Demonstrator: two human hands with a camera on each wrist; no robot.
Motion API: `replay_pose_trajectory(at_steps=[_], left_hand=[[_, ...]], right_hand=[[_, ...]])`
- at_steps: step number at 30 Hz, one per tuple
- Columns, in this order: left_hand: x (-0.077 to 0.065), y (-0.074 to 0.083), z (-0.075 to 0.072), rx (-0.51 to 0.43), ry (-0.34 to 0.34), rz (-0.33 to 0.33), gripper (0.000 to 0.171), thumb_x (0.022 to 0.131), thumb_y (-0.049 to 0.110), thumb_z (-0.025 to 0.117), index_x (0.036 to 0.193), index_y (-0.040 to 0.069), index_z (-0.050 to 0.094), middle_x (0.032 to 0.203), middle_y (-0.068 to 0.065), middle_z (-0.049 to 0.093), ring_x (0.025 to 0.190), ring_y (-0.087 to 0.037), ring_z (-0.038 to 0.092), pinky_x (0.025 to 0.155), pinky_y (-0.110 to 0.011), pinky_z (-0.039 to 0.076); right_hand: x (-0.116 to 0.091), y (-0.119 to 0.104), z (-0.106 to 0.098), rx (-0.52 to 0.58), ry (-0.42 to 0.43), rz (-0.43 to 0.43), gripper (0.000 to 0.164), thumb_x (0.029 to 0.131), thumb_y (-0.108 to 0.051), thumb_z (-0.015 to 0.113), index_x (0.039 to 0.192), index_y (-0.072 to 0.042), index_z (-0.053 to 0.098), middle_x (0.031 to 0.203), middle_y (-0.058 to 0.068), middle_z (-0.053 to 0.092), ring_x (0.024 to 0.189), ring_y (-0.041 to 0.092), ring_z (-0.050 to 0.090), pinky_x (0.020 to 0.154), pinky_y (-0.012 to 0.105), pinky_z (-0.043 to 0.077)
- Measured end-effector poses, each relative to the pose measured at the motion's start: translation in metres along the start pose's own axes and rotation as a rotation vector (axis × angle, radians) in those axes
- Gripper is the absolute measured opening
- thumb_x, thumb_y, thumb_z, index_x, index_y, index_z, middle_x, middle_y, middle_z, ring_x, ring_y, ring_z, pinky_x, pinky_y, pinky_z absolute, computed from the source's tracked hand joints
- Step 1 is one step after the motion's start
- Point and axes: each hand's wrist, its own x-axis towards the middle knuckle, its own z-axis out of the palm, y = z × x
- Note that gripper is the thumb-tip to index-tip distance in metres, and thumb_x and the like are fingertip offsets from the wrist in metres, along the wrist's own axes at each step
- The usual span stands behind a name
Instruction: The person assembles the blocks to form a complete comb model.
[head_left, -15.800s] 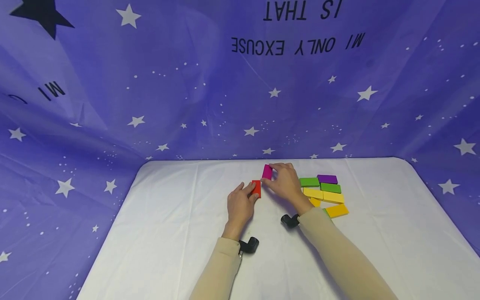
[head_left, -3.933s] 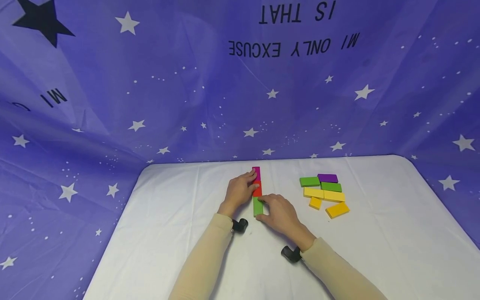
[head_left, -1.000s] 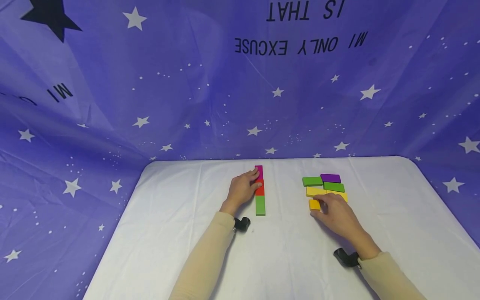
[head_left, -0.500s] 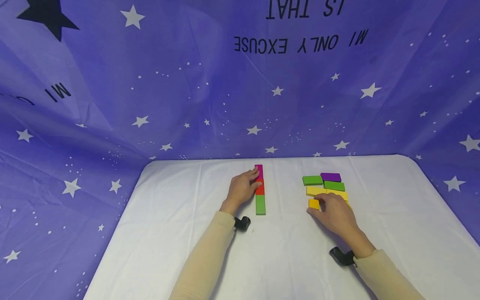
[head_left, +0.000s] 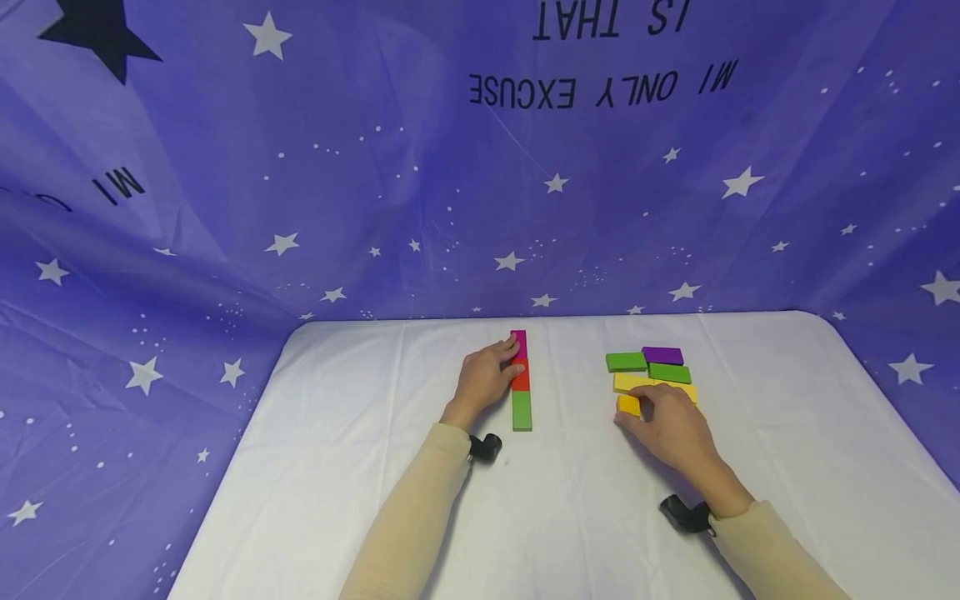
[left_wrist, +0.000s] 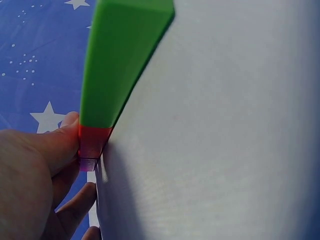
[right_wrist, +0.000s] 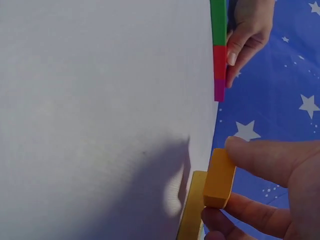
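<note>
A straight row on the white table has a magenta block at the far end, a red block in the middle and a light green block nearest. My left hand rests against the row's left side, its thumb at the red block and a fingertip at the magenta one. To the right, my right hand pinches a small orange block between thumb and fingers. In the right wrist view this block appears raised off the table, in front of a yellow block.
Beyond my right hand lie a left green block, a purple block, another green block and two yellow blocks. A longer orange block is mostly hidden by that hand. A purple star-printed cloth hangs behind the table.
Earlier my right hand placed the magenta block, then the green block, in the row. It has since moved right to the small orange block and now holds it. My left hand stays at the row.
</note>
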Motion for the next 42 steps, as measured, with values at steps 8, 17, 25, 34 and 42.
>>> replay_pose_trajectory(at_steps=[8, 17, 25, 34, 42], left_hand=[[-0.001, 0.000, -0.001, -0.003, 0.005, -0.003, 0.048, 0.095, 0.030, 0.070, 0.139, 0.012, 0.061, 0.148, 0.004, 0.053, 0.136, -0.018, 0.051, 0.109, -0.043, 0.042], [-0.001, 0.000, -0.002, -0.007, 0.002, -0.009, 0.048, 0.095, 0.030, 0.070, 0.139, 0.014, 0.061, 0.148, 0.005, 0.053, 0.136, -0.017, 0.050, 0.111, -0.041, 0.041], [-0.002, 0.001, -0.002, -0.013, 0.003, -0.014, 0.047, 0.095, 0.030, 0.070, 0.138, 0.013, 0.062, 0.147, 0.005, 0.054, 0.136, -0.017, 0.051, 0.111, -0.042, 0.041], [-0.003, 0.002, -0.001, 0.005, -0.004, -0.019, 0.048, 0.095, 0.031, 0.070, 0.139, 0.014, 0.061, 0.148, 0.006, 0.053, 0.137, -0.016, 0.050, 0.110, -0.044, 0.041], [-0.002, 0.001, -0.002, 0.019, 0.003, -0.008, 0.047, 0.095, 0.031, 0.069, 0.139, 0.014, 0.061, 0.147, 0.005, 0.053, 0.136, -0.017, 0.051, 0.108, -0.044, 0.043]], right_hand=[[-0.005, -0.011, -0.003, 0.032, 0.045, -0.057, 0.042, 0.083, -0.027, 0.081, 0.115, 0.000, 0.073, 0.093, 0.010, 0.067, 0.082, 0.025, 0.055, 0.066, 0.036, 0.045], [-0.010, -0.028, 0.001, 0.065, 0.048, -0.076, 0.042, 0.084, -0.028, 0.081, 0.116, -0.003, 0.073, 0.111, 0.014, 0.070, 0.096, 0.031, 0.063, 0.080, 0.050, 0.054], [-0.015, -0.039, 0.010, 0.080, 0.046, -0.112, 0.041, 0.082, -0.030, 0.083, 0.115, -0.006, 0.073, 0.111, 0.011, 0.071, 0.099, 0.030, 0.062, 0.081, 0.048, 0.055], [-0.016, -0.057, 0.022, 0.061, 0.017, -0.119, 0.045, 0.079, -0.031, 0.085, 0.115, -0.007, 0.073, 0.100, 0.006, 0.070, 0.092, 0.024, 0.060, 0.072, 0.037, 0.051], [-0.014, -0.070, 0.029, 0.073, -0.007, -0.111, 0.043, 0.077, -0.031, 0.087, 0.109, -0.007, 0.070, 0.097, 0.004, 0.068, 0.085, 0.019, 0.055, 0.074, 0.036, 0.050]])
